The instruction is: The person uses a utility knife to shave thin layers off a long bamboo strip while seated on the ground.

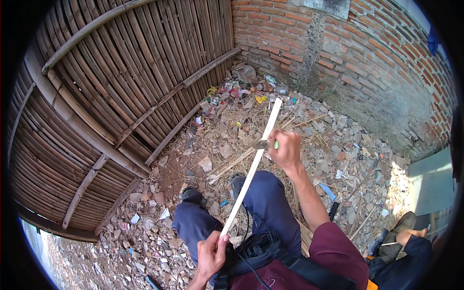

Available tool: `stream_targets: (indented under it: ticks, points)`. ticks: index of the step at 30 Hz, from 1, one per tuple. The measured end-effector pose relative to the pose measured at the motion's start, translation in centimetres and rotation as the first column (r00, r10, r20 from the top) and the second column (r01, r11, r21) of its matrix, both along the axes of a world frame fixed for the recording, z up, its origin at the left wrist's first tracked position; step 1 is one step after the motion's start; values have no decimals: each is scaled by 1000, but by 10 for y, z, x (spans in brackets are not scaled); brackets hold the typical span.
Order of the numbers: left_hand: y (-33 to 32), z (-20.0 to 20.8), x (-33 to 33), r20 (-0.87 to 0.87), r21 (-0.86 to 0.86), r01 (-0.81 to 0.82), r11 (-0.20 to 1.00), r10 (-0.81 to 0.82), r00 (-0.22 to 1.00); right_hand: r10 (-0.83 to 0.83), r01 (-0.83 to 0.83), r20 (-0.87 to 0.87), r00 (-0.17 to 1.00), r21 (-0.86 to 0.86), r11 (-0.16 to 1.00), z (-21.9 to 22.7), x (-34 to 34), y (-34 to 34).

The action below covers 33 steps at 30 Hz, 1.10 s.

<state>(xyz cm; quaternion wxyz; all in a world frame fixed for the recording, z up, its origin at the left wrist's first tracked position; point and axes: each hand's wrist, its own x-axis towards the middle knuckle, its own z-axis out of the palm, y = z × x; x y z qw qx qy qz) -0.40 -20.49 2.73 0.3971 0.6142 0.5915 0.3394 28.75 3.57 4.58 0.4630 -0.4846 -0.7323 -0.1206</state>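
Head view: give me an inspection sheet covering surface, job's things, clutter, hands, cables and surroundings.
Surface: stony ground with dry plant scraps.
Job's things: pale strip, held slanting; knife, green showing at its handle, blade across the strip.
Clutter: coloured litter, thickest near the wall corner.
Hands: left hand holds the strip's near end; right hand grips the knife.
Cables: thin black cords by the person's waist.
Surroundings: bamboo wall left, brick wall ahead, another person partly visible lower right.

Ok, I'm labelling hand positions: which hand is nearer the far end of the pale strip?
Right. The right hand is partway up the pale strip, short of its far end, holding a green-handled knife across it; the left hand grips the near end.
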Motion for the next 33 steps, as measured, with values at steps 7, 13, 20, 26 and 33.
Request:
stream_targets:
  ticks: [7, 13, 20, 26, 33]
  points:
    - [-4, -4, -7, 16, -7, -29, 1000, 29, 999, -81, 78, -21, 997, -85, 993, -9, 9, 34]
    - [-31, -33, -34, 91, -98, -55, 994, 64, 994, -476, 454, -205, 855, -144, 879, -51, 92, 113]
    - [-3, -20, -59, 101, -106, -103, 989, 114, 988, -31, -559, -790, 612, -460, 689, -52, 54, 61]
    - [30, 2, -74, -334, 107, -126, 986, 155, 930, 147, -376, -462, 875, -455, 807, -10, -10, -6]
    - [86, 48, -73, -595, 288, 43, 957, 143, 791, 236, -228, -11, 972, -305, 925, 10, -35, -35]
